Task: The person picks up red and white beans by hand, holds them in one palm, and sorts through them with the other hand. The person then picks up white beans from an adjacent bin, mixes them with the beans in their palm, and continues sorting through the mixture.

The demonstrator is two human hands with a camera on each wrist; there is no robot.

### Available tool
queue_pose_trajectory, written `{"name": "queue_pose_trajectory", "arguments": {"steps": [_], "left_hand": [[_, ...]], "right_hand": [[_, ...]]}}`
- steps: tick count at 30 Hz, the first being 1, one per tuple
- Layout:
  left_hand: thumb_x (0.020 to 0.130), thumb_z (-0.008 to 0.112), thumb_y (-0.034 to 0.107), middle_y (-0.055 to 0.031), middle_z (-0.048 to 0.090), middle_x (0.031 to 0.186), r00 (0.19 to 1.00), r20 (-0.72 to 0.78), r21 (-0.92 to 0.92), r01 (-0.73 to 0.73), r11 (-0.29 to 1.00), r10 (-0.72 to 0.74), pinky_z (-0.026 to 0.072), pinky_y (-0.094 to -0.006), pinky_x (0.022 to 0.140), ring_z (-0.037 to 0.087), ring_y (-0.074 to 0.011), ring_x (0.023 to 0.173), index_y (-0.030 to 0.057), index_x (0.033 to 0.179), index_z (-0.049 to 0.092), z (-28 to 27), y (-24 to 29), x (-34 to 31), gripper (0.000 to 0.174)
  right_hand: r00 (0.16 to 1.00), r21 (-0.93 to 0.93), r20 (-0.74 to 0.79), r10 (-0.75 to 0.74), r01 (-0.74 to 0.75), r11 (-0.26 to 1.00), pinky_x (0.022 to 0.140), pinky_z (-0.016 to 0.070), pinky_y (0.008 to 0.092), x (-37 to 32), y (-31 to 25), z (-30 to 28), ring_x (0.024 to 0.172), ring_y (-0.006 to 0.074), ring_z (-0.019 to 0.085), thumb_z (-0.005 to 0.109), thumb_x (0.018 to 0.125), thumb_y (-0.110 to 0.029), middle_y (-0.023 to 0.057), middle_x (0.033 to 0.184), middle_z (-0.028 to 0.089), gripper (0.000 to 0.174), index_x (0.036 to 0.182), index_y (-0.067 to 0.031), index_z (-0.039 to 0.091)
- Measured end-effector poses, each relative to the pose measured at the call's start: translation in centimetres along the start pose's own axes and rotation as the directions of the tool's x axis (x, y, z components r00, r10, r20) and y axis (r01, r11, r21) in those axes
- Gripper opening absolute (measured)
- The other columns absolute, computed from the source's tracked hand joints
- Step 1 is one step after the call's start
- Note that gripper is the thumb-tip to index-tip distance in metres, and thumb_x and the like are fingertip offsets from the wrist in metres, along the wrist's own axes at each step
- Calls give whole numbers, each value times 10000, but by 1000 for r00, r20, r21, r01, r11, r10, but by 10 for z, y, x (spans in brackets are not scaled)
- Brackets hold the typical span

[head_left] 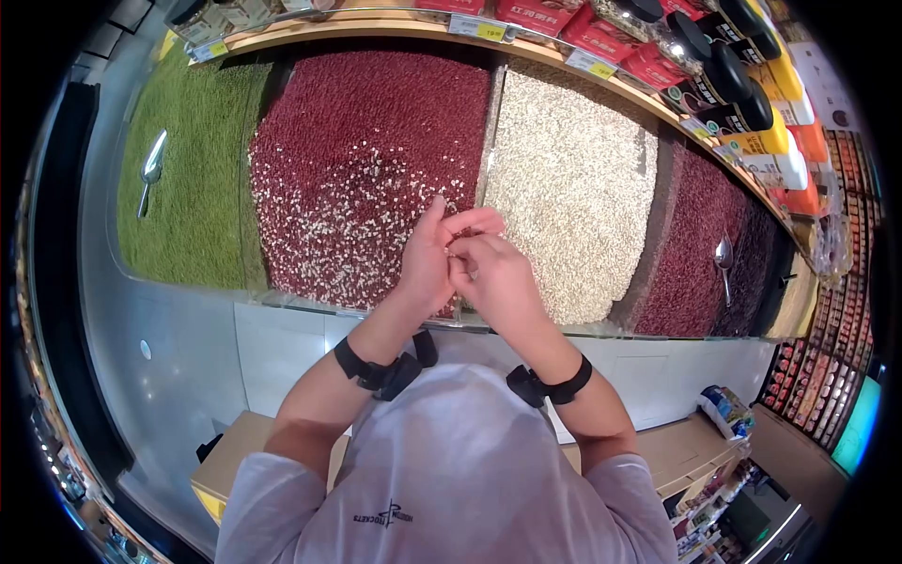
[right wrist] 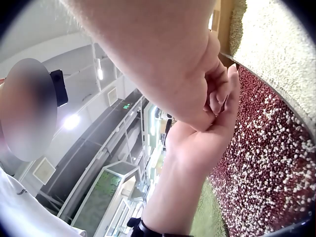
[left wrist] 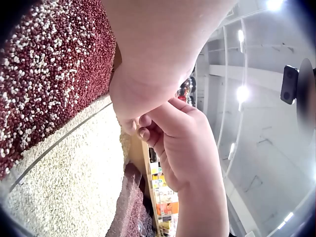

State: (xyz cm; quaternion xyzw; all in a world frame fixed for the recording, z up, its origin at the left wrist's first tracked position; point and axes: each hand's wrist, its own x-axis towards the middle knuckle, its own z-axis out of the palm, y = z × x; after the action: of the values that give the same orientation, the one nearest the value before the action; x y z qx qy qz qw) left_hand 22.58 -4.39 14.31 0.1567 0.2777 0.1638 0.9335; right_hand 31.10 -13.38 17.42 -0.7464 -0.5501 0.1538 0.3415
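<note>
My left hand is held palm up and cupped, its fingers reaching forward over the border between a bin of red beans and a bin of pale grains. Above that palm, my right hand has its fingers bent, with the fingertips down at the palm. Both wrist views show the right fingers curled against the left hand. I cannot tell what lies between the fingertips. White grains are scattered thickly over the near half of the red beans.
Green beans fill the left bin, with a metal scoop lying on them. Another scoop rests on dark red beans at right. A shelf of jars and packets runs behind. The bins' clear front edge passes under the hands.
</note>
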Motion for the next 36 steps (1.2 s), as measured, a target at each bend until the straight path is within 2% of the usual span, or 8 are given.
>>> {"name": "queue_pose_trajectory", "arguments": {"steps": [6, 11, 18, 24, 26, 31, 34, 36], "left_hand": [[1049, 236, 551, -262, 566, 1337, 998, -27, -61, -59, 996, 57, 346, -426, 1164, 503, -334, 1319, -122, 1366, 486, 9, 3, 0, 784], [1050, 211, 536, -273, 562, 1337, 994, -48, -85, -98, 992, 94, 353, -435, 1164, 512, -348, 1306, -126, 1366, 484, 13, 6, -1, 783], [1054, 191, 524, -274, 581, 1316, 990, -44, -72, -135, 988, 132, 369, -434, 1158, 522, -348, 1294, -128, 1352, 498, 14, 10, -1, 779], [1054, 192, 536, -247, 598, 1315, 989, 12, -7, -144, 990, 144, 351, -437, 1161, 526, -341, 1297, -115, 1356, 503, 5, 10, -2, 783], [1053, 195, 534, -242, 599, 1317, 989, 3, 0, -145, 989, 145, 346, -438, 1161, 526, -339, 1298, -111, 1358, 505, 6, 9, -3, 779], [1049, 214, 523, -233, 603, 1313, 989, -11, -4, -151, 989, 151, 344, -437, 1161, 524, -337, 1301, -102, 1359, 510, 1, 3, -3, 758], [1045, 240, 506, -229, 612, 1298, 990, -5, -91, -143, 986, 143, 344, -441, 1160, 529, -335, 1294, -96, 1353, 519, -1, 0, -2, 731], [1043, 300, 478, -204, 634, 1227, 996, -4, -237, -89, 967, 91, 364, -455, 1145, 548, -335, 1254, -93, 1328, 538, -1, -2, -2, 681]], "right_hand": [[997, 65, -49, 52, -48, 997, 659, 566, 350, 5, -7, 1, 717, 249, 689, 737, 779, -67, 115, 850, 683, 185, 957, -32, 700], [981, 161, -15, 191, -186, 969, 638, 563, 332, 10, -12, 0, 690, 209, 685, 753, 792, -91, 100, 843, 679, 172, 951, -48, 706], [982, 200, -98, 159, -137, 970, 626, 560, 325, 12, -9, 8, 665, 209, 685, 759, 792, -104, 89, 826, 690, 139, 915, -59, 713], [983, 169, 12, 183, -182, 969, 633, 564, 352, 18, -7, 3, 668, 252, 687, 746, 782, -105, 122, 823, 689, 109, 859, -39, 704], [993, 15, -30, 110, -109, 994, 653, 564, 384, 18, -10, 5, 698, 301, 683, 731, 779, -102, 150, 813, 677, 110, 847, -24, 693], [998, -46, -22, 55, -56, 997, 703, 558, 430, 17, -8, 12, 747, 351, 665, 685, 782, -74, 182, 787, 654, 92, 790, 10, 650], [998, -35, -6, 70, -70, 997, 684, 555, 429, 15, -6, 10, 729, 353, 658, 691, 782, -82, 182, 781, 651, 105, 777, 11, 641], [996, -17, 3, 84, -84, 996, 669, 554, 425, 14, -9, 1, 713, 352, 652, 700, 784, -94, 178, 780, 652, 116, 773, 4, 639]]}}
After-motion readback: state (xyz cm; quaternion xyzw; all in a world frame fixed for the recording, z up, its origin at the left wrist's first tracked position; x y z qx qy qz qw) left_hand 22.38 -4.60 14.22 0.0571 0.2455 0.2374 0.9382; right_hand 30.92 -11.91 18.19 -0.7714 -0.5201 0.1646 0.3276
